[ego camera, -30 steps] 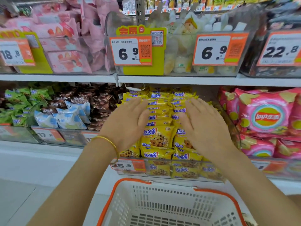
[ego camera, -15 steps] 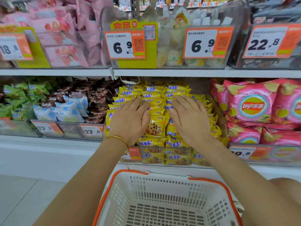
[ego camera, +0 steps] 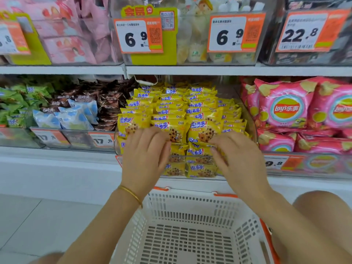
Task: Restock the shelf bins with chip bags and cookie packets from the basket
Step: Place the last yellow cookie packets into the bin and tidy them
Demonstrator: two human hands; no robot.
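Cookie packets point(ego camera: 171, 111) piled yellow in the middle bin point(ego camera: 252, 128) at 12 o'clock — too many to count. Two hands at the front row: left hand point(ego camera: 144, 155), fingers curled onto a packet; right hand point(ego camera: 242, 161), bent fingertips touching another; grip not discernible. One white basket point(ego camera: 190, 206) at 6 o'clock; pink chip bags point(ego camera: 285, 109) at 2 o'clock.

Left hand point(ego camera: 145, 151) hiding its fingertips over the front cookie packets point(ego camera: 171, 121), bin's price tag point(ego camera: 119, 160) mostly behind it, left-edge tag point(ego camera: 11, 38) cropped, rightmost chip bag point(ego camera: 337, 109) cut off, basket point(ego camera: 190, 210) lost below, small print unreadable
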